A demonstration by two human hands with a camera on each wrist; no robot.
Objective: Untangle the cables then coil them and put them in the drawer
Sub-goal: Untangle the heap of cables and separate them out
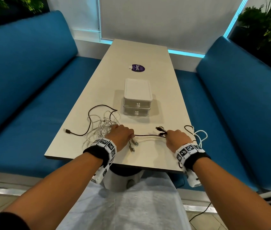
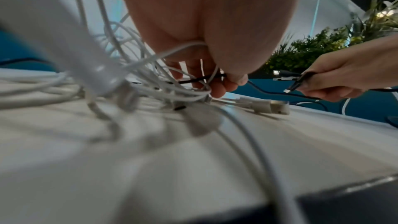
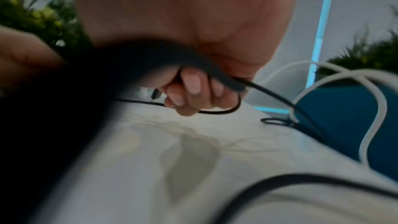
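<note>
A tangle of white cables lies on the near left of the table, with a black cable looping through it. My left hand rests on the tangle's right side and pinches the black cable among white strands. A stretch of black cable runs taut from it to my right hand. My right hand grips the black cable with its bunch of plugs sticking out. The white two-drawer box stands shut mid-table.
White and black cable loops hang over the table's right edge. White plugs lie by my left hand. A purple sticker sits further back. Blue benches flank the table; plants stand in both far corners.
</note>
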